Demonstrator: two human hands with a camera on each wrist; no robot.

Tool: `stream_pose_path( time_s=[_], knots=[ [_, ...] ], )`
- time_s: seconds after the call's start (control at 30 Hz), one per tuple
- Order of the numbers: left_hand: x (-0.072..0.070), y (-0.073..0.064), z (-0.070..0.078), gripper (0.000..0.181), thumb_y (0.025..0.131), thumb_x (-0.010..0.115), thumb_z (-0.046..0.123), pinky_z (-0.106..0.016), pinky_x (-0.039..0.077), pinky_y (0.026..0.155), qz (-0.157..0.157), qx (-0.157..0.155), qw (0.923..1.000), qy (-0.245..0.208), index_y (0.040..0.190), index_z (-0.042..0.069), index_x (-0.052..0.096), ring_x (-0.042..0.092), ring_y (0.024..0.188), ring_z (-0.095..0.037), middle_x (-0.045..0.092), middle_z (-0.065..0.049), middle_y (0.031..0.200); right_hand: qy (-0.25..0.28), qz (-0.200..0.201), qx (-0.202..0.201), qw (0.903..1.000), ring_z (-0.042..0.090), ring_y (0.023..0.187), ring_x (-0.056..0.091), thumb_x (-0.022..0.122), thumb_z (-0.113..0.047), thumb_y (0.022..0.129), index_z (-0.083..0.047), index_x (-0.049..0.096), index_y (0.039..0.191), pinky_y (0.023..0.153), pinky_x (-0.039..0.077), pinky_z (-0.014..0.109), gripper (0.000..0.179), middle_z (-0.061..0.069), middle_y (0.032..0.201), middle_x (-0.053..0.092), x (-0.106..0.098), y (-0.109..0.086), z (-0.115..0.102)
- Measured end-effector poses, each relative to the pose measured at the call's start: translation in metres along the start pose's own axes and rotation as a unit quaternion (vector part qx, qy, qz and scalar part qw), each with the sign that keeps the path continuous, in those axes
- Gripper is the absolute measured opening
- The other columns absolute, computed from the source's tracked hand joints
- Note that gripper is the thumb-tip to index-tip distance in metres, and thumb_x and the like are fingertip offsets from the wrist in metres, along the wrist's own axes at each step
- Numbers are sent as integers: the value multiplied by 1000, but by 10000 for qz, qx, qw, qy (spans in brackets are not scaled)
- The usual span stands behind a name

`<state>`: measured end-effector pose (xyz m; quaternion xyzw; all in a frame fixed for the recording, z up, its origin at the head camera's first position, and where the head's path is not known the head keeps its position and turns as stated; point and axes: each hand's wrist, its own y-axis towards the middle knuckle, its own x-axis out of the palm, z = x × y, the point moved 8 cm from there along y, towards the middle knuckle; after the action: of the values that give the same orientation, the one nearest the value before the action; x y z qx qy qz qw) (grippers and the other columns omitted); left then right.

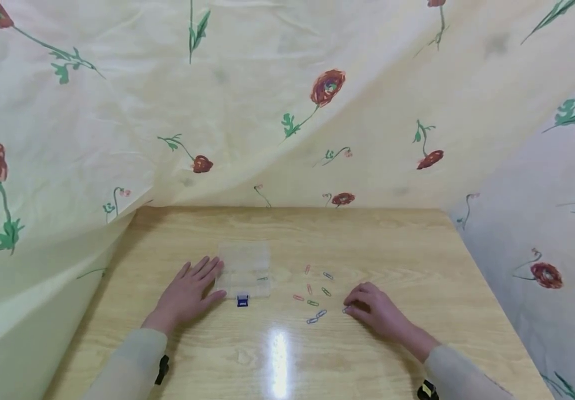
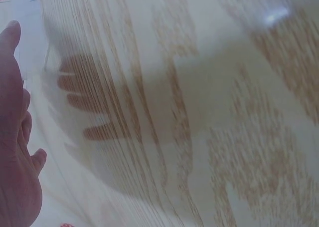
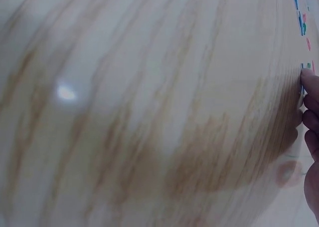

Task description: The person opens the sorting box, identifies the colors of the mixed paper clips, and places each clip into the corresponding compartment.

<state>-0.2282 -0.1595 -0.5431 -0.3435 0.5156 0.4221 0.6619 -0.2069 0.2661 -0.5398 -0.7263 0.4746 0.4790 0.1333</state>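
Note:
A clear plastic box (image 1: 232, 282) with a dark blue latch-like piece (image 1: 243, 300) at its front lies on the wooden table. Its see-through lid (image 1: 244, 255) appears folded back, and a green paper clip (image 1: 262, 278) lies in the box. My left hand (image 1: 187, 294) rests at the box's left edge with fingers straight and spread. Right of the loose clips, my right hand (image 1: 377, 312) pinches a blue paper clip (image 1: 345, 310) between thumb and fingers, close to the tabletop. The right wrist view shows that hand (image 3: 311, 112) only at its edge.
Several loose paper clips lie between box and right hand: pink ones (image 1: 299, 298), green ones (image 1: 326, 291) and blue ones (image 1: 312, 320). A flowered cloth (image 1: 267, 111) hangs behind and beside the table (image 1: 367, 239). Light glares on the front tabletop.

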Motion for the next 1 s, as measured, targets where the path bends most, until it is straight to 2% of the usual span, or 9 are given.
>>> stream_pose_path(
  time_s=[0.2, 0.63, 1.0],
  knots=[
    [3, -4, 2, 80, 108, 50, 62, -62, 15, 132, 39, 14, 10000, -60, 169, 13, 34, 24, 163, -33, 29, -7, 175, -114, -204, -58, 9997, 9, 98, 60, 85, -10, 92, -21, 79, 100, 83, 59, 33, 15, -11, 105, 67, 3, -1, -5],
    [-4, -2, 4, 77, 108, 55, 57, -63, 16, 131, 142, 38, 9998, -115, 167, 11, 37, 26, 162, -34, 33, -8, 174, -283, -599, -124, 9977, 5, 95, 54, 81, -7, 95, -23, 73, 97, 81, 55, 31, 18, -14, 101, 63, 4, 5, -8],
    [-5, -2, 4, 78, 108, 54, 58, -63, 18, 131, 171, 65, 9998, -43, 167, 11, 37, 26, 162, -34, 34, -8, 173, -507, -472, -253, 9973, 6, 95, 53, 81, -6, 94, -20, 70, 97, 81, 53, 33, 18, -12, 100, 62, 3, 3, -13]
  ],
)
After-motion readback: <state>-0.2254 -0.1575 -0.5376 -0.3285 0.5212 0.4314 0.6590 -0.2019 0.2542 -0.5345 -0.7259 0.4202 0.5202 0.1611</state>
